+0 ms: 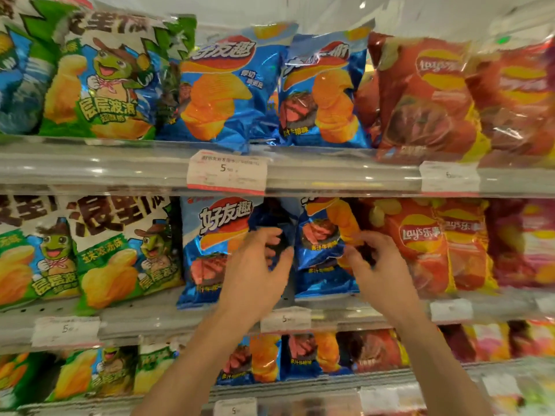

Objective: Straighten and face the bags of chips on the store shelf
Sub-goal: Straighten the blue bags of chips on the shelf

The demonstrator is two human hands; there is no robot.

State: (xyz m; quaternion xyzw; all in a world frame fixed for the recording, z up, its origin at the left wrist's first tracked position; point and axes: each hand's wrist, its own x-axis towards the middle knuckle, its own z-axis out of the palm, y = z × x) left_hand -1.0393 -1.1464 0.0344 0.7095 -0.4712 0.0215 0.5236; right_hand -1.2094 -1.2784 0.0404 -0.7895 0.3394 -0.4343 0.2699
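Head view puts us in front of the middle shelf (300, 313), where both our hands work on the blue bags. Our left hand (255, 265) has its fingers curled around the dark, folded edge between the left blue bag (210, 247) and the right blue bag (324, 250); we cannot tell exactly which bag that edge belongs to. Our right hand (381, 265) pinches the lower right side of the right blue bag, thumb in front, fingers bent behind the foil.

That right blue bag stands on the middle shelf, tilted and twisted, its top tucked under the shelf rail above and its face partly turned away. It sits just beside the red Lay's bag (420, 244), touching it or nearly so.

Risks we judge from here: if we pull the twisted bag forward too quickly, its base may slide off the shelf lip and drop. Squeezing hard with curled fingers could crush the chips or crease the face we want to show. Turning the bag may also drag the red Lay's bag sideways, or push the left blue bag, which already leans over the front edge, so it tips out. The price tag (285, 319) directly below could get knocked by our wrists.
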